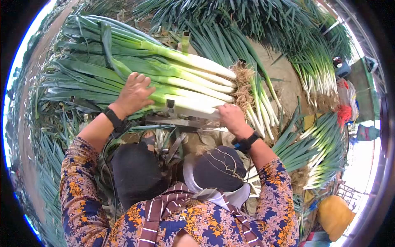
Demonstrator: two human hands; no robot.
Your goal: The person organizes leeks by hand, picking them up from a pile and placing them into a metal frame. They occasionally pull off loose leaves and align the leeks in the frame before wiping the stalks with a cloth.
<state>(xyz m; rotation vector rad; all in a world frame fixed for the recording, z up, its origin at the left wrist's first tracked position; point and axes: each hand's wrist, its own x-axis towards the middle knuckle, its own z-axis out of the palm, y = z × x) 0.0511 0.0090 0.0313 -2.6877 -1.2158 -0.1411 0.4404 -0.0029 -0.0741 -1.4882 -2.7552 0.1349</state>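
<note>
A large bundle of long green onions [193, 78] lies crosswise in front of me, leaves to the left, white stalks and brown roots [243, 84] to the right. It rests on a metal frame [177, 122] with short upright posts. My left hand [135, 94] lies over the green part of the bundle, its fingers curled onto the leaves. My right hand [234, 119] is closed round the white root end of the nearest stalk, at the bundle's lower right. The undersides of its fingers are hidden.
Heaped green onions [247, 16] lie beyond the frame, with another bunch [319, 74] at the upper right and more [323, 148] at the right. Red netting [345, 114] and a yellow-orange object [335, 216] are at the far right. My knees are below the frame.
</note>
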